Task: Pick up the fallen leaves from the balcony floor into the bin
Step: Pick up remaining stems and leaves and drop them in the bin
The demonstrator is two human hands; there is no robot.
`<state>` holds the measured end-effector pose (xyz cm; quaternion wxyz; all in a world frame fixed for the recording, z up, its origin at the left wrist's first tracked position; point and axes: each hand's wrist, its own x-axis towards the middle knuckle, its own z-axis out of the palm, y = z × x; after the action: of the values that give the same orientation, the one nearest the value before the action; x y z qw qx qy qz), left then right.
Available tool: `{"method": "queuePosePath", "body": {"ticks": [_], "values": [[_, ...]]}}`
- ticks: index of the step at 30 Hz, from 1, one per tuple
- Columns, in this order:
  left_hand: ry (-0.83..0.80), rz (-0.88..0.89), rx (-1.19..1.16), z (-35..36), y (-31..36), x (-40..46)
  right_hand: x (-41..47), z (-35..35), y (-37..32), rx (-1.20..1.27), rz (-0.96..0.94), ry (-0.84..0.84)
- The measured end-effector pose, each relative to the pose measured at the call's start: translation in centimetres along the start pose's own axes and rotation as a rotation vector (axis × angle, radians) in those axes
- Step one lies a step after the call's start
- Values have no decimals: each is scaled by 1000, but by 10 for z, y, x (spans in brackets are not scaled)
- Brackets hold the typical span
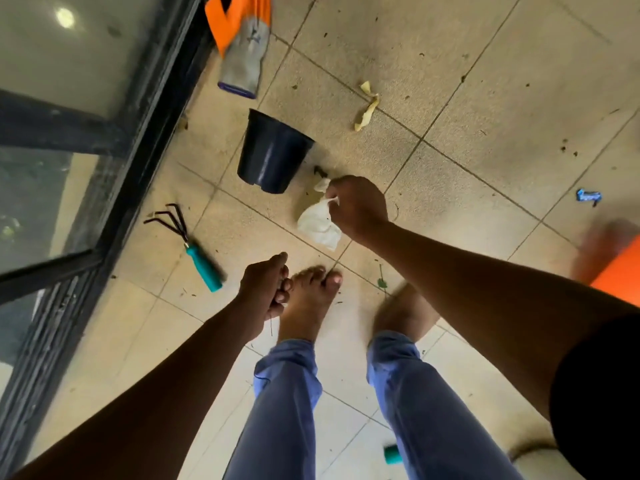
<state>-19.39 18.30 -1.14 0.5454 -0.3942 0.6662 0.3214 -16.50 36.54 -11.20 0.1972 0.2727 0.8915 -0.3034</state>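
Balcony floor (485, 98): dark door frame (152, 116) bounds the left side, open tile to the right. Yellow leaf (367, 105) lies well clear, long axis running roughly up-down in frame. Black pot (273, 154) on its side, mouth toward upper right. Right hand (356, 206) fingers pinch white crumpled paper (318, 225). Left hand (266, 289) fingers curled closed on thin stems, beside bare foot (308, 299).

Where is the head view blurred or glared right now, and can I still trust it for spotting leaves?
Head view: motion blur smears the orange object at the right edge and the right foot; a light reflection glares on the glass top left; wide-angle bending at the edges; the yellow leaf stays sharp.
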Motion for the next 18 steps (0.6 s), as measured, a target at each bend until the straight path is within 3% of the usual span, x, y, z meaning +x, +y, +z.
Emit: {"method": "queuePosePath", "body": {"ticks": [2,11,16,18], "values": [[-15,-2,-24,1,1,0,-12,-14,4,203,121,27],[34,88,-139,44,28,-18,-94,-63,-43,744,232,145],[-233,182,-349,61,35,-15,-113,-46,-55,434,108,159],[-195,168,-279,62,34,-7,-106,-43,-52,306,25,142]]}}
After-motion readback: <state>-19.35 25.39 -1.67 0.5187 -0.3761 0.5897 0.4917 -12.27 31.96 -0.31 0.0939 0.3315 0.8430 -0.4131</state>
